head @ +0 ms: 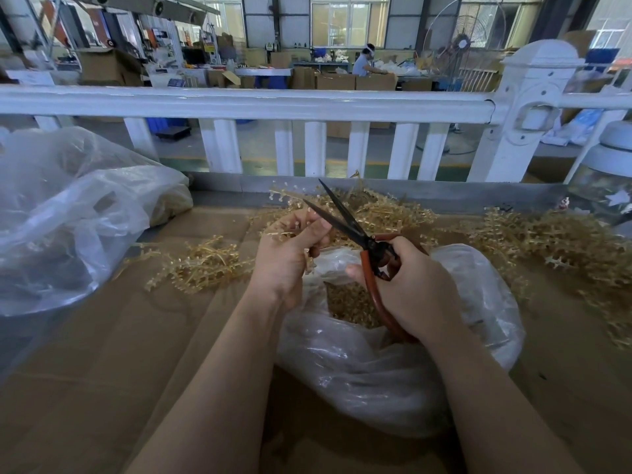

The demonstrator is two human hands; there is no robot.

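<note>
Closest to the camera, both bare forearms reach out over a cardboard-covered table [136, 354]. Right under the hands sits a clear plastic bag [393, 371], mouth open, with a heap of small gold bits [349, 302] inside.

The right hand [417, 289] is wrapped around the orange handles of a pair of scissors [359, 236]. The dark blades are parted and point up and away to the left. The left hand [287, 254] is just beside the blades, its fingers curled and pinching a gold plastic sprig [278, 234]. It's a bit blurry there, so I can't say exactly how the sprig sits against the lower blade, but it looks very close to it. Both the sprig and the scissors are held up above the bag's opening, not resting on the table.

A little further out, loose gold sprigs are scattered all over the cardboard: a pile on the left [205, 265], one behind the scissors [383, 210], and a bigger tangle on the right [554, 241]. A large crumpled clear bag [68, 217] takes up the left side.

Behind the table runs a white railing [239, 102] with a chunky post on the right. Past that is a workshop floor with cardboard boxes and a seated person [362, 63] working at a far bench.
</note>
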